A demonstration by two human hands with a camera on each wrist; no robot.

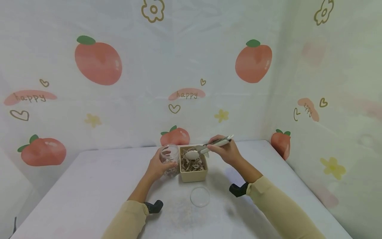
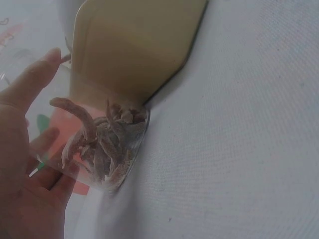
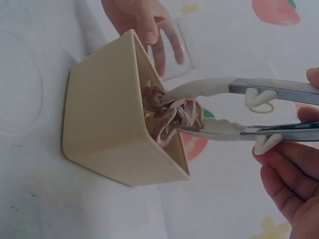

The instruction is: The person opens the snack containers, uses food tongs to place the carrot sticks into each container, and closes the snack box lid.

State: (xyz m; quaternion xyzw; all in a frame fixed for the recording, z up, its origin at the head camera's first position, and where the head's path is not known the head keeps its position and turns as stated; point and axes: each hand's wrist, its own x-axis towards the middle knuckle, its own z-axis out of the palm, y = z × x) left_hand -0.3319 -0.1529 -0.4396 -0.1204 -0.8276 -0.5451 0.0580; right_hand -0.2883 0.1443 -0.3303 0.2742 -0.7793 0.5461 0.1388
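Observation:
My left hand [image 1: 156,167] grips a clear round jar [image 1: 169,152], open at the top, beside the box. Brown, twisted dried strips [image 2: 102,144] lie in the jar's lower part, as the left wrist view shows. My right hand [image 1: 228,151] holds metal tongs [image 1: 219,143] with white scalloped tips, slanting down into a beige square box [image 1: 193,177]. More dried strips [image 1: 194,166] fill the box. In the right wrist view, a clump of strips [image 3: 179,114] sits between the tong tips at the box's mouth.
A clear round lid [image 1: 200,197] lies flat on the white-covered table [image 1: 119,172] in front of the box. A white cloth wall [image 1: 191,59] with fruit prints stands close behind the box, and another closes the right side.

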